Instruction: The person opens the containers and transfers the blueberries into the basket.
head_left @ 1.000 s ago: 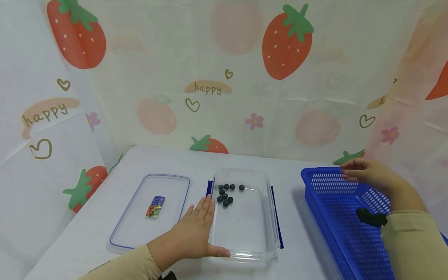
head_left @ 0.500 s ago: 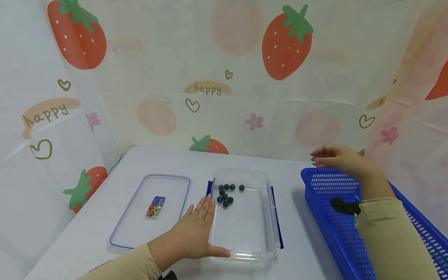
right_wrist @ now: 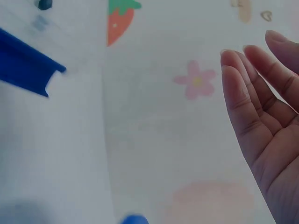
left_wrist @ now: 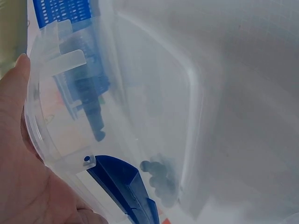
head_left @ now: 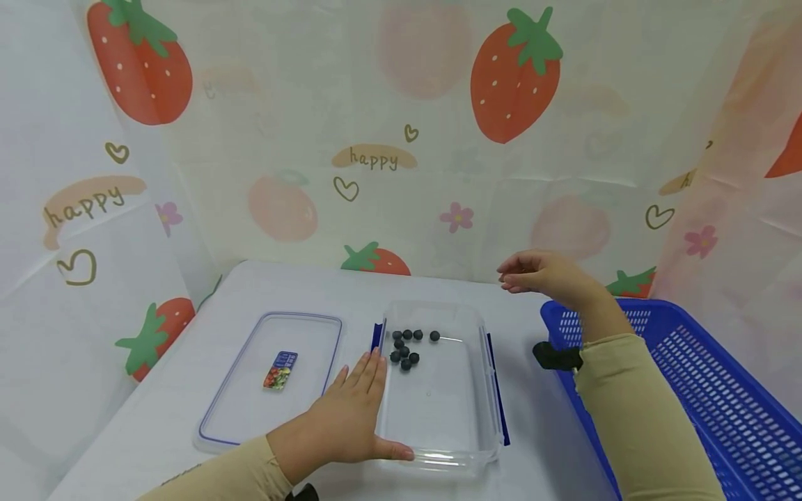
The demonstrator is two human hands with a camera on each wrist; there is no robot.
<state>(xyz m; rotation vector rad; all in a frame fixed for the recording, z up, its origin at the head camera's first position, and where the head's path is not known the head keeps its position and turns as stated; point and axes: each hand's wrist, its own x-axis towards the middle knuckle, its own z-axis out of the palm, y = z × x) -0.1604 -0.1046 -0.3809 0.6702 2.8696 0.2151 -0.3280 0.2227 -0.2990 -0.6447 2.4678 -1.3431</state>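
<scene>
A clear plastic food container with blue side latches lies on the table, and several blueberries sit in its far left part. My left hand rests along the container's left side, fingers straight, thumb on the near rim; in the left wrist view the thumb lies at the wall. Raised beyond the container's far right corner is my right hand. In the right wrist view the fingers of that hand are loosely bent, thumb apart from them, with nothing between.
Left of the container lies its clear lid with a blue seal and a small printed label. A blue slotted basket stands at the right, under the right forearm. A strawberry-printed curtain hangs behind the table.
My right hand has moved left from over the blue basket toward the container's far right corner. My left hand, the container and the blueberries have stayed in place.
</scene>
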